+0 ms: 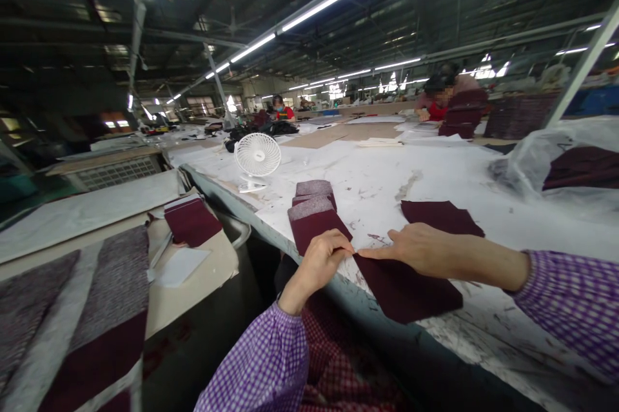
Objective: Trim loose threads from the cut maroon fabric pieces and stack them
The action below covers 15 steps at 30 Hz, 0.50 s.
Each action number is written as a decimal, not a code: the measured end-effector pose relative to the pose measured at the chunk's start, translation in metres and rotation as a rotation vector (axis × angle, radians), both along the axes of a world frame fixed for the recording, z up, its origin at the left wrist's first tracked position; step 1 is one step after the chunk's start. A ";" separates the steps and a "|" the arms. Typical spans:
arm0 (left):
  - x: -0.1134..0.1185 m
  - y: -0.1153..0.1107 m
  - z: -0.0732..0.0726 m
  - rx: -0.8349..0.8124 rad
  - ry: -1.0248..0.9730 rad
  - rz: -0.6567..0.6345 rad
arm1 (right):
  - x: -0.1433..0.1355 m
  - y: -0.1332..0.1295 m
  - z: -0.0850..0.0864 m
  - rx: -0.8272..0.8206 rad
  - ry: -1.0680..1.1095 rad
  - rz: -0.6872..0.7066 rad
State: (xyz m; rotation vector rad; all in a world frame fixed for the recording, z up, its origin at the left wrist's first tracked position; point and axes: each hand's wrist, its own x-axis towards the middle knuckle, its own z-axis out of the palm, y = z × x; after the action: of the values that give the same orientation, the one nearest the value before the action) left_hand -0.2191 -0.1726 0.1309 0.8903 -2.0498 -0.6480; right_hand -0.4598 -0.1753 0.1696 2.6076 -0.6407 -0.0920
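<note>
Two bare hands show, one left hand [316, 262] and one right hand [418, 249], with two purple-and-white checked sleeves [264, 357]. One desk [372, 170] bears one white fan [258, 155], one clear plastic bag [527, 157], two separate maroon fabric panels [411, 293] and one overlapping group of maroon pieces with speckled ends [319, 226], at least two in number, the exact count unclear. On the side board [220, 264] are one small maroon fabric stack [193, 222], its layers too close to count, one loose white sheet [181, 267] and two speckled grey sections [113, 276]. At least two co-workers [284, 112] are visible.
</note>
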 end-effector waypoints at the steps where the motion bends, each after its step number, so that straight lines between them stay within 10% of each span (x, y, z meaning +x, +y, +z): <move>1: 0.004 0.001 0.001 0.023 0.031 0.018 | 0.003 0.003 0.000 -0.033 -0.001 0.004; 7: 0.022 0.003 0.005 -0.083 -0.226 0.259 | 0.007 0.003 0.006 -0.005 -0.037 -0.134; 15: 0.013 0.001 0.015 -0.209 -0.642 0.347 | 0.004 -0.016 0.017 0.670 -0.281 -0.341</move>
State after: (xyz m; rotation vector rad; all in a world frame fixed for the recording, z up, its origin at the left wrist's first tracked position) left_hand -0.2062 -0.1718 0.1459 1.4103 -2.3624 0.0626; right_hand -0.4558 -0.1918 0.1867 3.1413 -1.3490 -0.0501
